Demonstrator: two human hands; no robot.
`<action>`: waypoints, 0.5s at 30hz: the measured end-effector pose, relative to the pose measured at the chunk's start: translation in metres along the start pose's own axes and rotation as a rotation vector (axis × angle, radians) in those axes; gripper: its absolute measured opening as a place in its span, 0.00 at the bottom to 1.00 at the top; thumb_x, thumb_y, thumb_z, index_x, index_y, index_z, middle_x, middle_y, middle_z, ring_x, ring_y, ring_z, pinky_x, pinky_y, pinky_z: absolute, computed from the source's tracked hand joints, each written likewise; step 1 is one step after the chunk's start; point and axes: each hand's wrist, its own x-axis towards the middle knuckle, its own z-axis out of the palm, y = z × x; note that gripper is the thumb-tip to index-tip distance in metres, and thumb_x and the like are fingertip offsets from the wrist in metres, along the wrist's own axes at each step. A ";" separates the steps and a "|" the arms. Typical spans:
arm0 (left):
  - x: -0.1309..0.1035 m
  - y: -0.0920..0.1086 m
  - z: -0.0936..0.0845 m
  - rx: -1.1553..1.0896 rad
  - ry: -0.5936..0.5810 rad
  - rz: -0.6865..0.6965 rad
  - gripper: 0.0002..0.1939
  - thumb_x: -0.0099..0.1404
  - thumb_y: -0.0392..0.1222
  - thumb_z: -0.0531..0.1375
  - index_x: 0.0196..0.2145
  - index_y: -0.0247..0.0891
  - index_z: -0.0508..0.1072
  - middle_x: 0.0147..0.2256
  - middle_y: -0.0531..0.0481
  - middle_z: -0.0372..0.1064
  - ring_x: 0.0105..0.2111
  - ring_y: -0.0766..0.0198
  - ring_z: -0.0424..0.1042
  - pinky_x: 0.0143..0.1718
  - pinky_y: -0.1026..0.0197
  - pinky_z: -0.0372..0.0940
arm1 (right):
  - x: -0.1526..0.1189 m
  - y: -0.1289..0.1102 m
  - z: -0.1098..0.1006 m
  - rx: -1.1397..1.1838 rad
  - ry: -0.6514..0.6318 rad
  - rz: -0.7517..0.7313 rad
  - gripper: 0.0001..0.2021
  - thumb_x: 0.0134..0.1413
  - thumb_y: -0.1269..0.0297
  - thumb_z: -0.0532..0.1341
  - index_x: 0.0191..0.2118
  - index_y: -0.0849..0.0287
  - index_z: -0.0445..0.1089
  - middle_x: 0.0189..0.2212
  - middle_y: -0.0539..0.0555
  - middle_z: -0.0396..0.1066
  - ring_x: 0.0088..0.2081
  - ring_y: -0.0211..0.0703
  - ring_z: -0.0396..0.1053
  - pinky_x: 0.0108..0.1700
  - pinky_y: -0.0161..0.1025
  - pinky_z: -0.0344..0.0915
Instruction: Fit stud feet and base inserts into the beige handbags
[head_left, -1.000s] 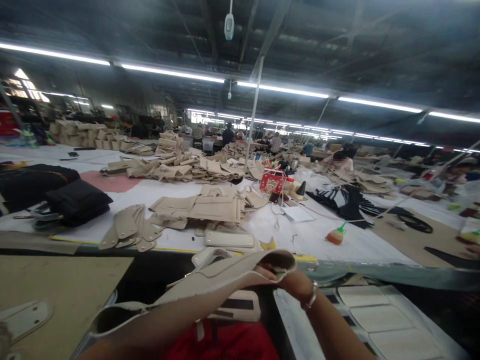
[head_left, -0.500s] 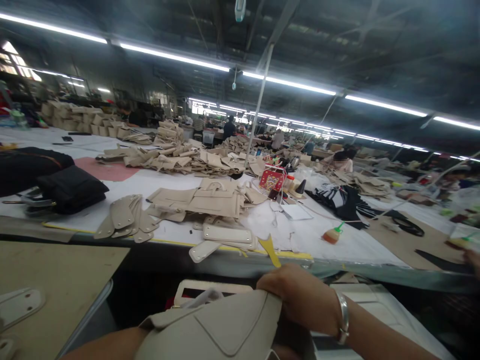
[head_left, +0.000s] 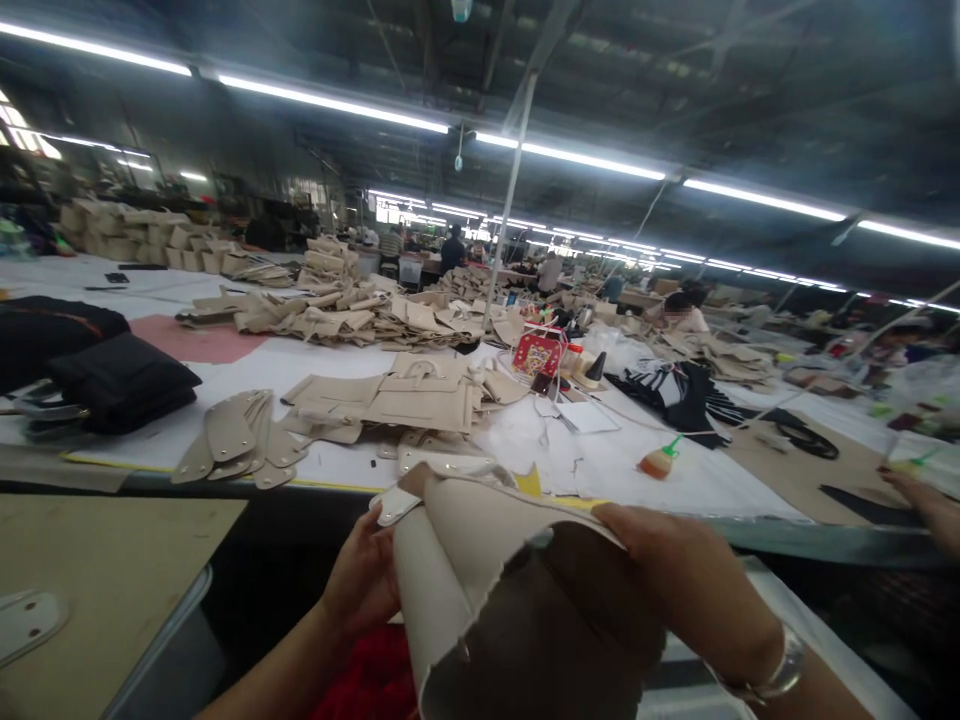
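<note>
A beige leather piece (head_left: 480,530), curved open with its dark inner side showing, is held up in front of the table edge. My left hand (head_left: 367,570) grips its left side, fingers near a white strap end. On its upper right edge my right hand (head_left: 675,560) is closed, with a silver bangle on the wrist. Behind it on the table lie a flat beige bag panel with a handle (head_left: 424,395) and a fan of beige tabs with rivets (head_left: 236,435). A yellow piece (head_left: 529,482) shows just behind the held leather.
The white table (head_left: 555,450) bears a heap of beige pieces (head_left: 337,310), black folded fabric (head_left: 124,380), a red box (head_left: 538,352) and a glue bottle (head_left: 658,460). Another person's hand (head_left: 926,500) is at the right. A tan board (head_left: 112,570) lies lower left.
The beige leather piece has been raised and turned, so its dark inside now shows. My left hand has come into view at its left side. My right hand has moved right.
</note>
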 end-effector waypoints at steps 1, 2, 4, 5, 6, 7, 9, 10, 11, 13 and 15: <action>0.003 -0.003 0.002 -0.016 -0.031 -0.016 0.31 0.58 0.66 0.50 0.43 0.35 0.71 0.36 0.44 0.72 0.33 0.58 0.71 0.40 0.55 0.66 | -0.003 0.001 0.006 -0.048 -0.044 0.004 0.09 0.52 0.72 0.54 0.32 0.53 0.70 0.28 0.52 0.74 0.29 0.45 0.72 0.27 0.35 0.57; 0.007 -0.006 0.004 -0.014 -0.056 -0.048 0.35 0.56 0.69 0.49 0.42 0.34 0.72 0.32 0.43 0.72 0.29 0.58 0.71 0.37 0.56 0.66 | -0.004 0.003 0.014 -0.079 -0.093 -0.014 0.11 0.52 0.74 0.53 0.33 0.54 0.70 0.29 0.52 0.74 0.30 0.45 0.72 0.27 0.36 0.56; 0.021 -0.014 0.009 0.063 -0.037 -0.141 0.37 0.54 0.71 0.50 0.41 0.32 0.72 0.25 0.44 0.71 0.23 0.60 0.69 0.30 0.58 0.66 | -0.003 0.008 0.036 -0.099 -0.172 -0.089 0.12 0.52 0.76 0.52 0.33 0.54 0.69 0.29 0.51 0.73 0.31 0.46 0.72 0.27 0.36 0.54; 0.029 -0.019 0.011 0.134 0.018 -0.182 0.36 0.53 0.70 0.52 0.40 0.33 0.72 0.24 0.46 0.70 0.22 0.61 0.68 0.26 0.60 0.65 | -0.001 0.011 0.049 -0.098 -0.197 -0.115 0.11 0.52 0.76 0.52 0.34 0.54 0.69 0.29 0.51 0.73 0.31 0.45 0.71 0.27 0.35 0.54; 0.038 -0.023 0.011 0.208 0.098 -0.207 0.33 0.52 0.68 0.56 0.40 0.34 0.72 0.23 0.47 0.69 0.21 0.61 0.68 0.24 0.61 0.63 | 0.002 0.015 0.062 -0.097 -0.213 -0.124 0.10 0.53 0.75 0.53 0.34 0.55 0.69 0.29 0.51 0.72 0.32 0.45 0.71 0.27 0.35 0.53; 0.046 -0.028 0.011 0.279 0.171 -0.217 0.31 0.51 0.66 0.59 0.40 0.35 0.71 0.23 0.49 0.69 0.21 0.62 0.67 0.22 0.62 0.62 | 0.004 0.019 0.075 -0.096 -0.220 -0.118 0.10 0.54 0.73 0.53 0.35 0.55 0.69 0.30 0.52 0.72 0.33 0.45 0.71 0.28 0.35 0.52; 0.060 -0.036 0.008 0.371 0.292 -0.199 0.28 0.49 0.61 0.62 0.41 0.37 0.71 0.22 0.52 0.68 0.19 0.63 0.65 0.21 0.62 0.61 | 0.009 0.027 0.098 -0.088 -0.231 -0.090 0.10 0.56 0.71 0.52 0.38 0.55 0.69 0.32 0.53 0.72 0.33 0.45 0.70 0.27 0.35 0.50; 0.065 -0.038 0.006 0.397 0.331 -0.183 0.28 0.49 0.60 0.63 0.41 0.37 0.71 0.22 0.53 0.67 0.19 0.64 0.65 0.21 0.62 0.60 | 0.011 0.030 0.107 -0.082 -0.233 -0.082 0.10 0.57 0.70 0.52 0.39 0.54 0.69 0.32 0.53 0.72 0.34 0.45 0.69 0.27 0.35 0.49; 0.067 -0.040 0.005 0.411 0.356 -0.170 0.27 0.50 0.58 0.63 0.41 0.36 0.71 0.22 0.54 0.67 0.20 0.64 0.65 0.21 0.63 0.60 | 0.012 0.033 0.113 -0.076 -0.228 -0.084 0.10 0.57 0.69 0.52 0.40 0.54 0.69 0.33 0.53 0.72 0.34 0.44 0.69 0.27 0.35 0.48; 0.066 -0.041 0.006 0.430 0.363 -0.139 0.25 0.51 0.56 0.62 0.41 0.35 0.72 0.25 0.52 0.69 0.23 0.63 0.67 0.23 0.63 0.61 | 0.013 0.037 0.116 -0.085 -0.176 -0.085 0.11 0.58 0.67 0.51 0.43 0.54 0.69 0.34 0.53 0.71 0.34 0.44 0.67 0.27 0.36 0.47; 0.061 -0.037 0.012 0.458 0.336 -0.098 0.23 0.53 0.53 0.61 0.42 0.33 0.73 0.31 0.49 0.72 0.28 0.61 0.69 0.28 0.63 0.63 | 0.010 0.040 0.107 -0.113 -0.078 -0.067 0.14 0.59 0.67 0.50 0.46 0.53 0.68 0.35 0.54 0.71 0.34 0.43 0.66 0.27 0.37 0.46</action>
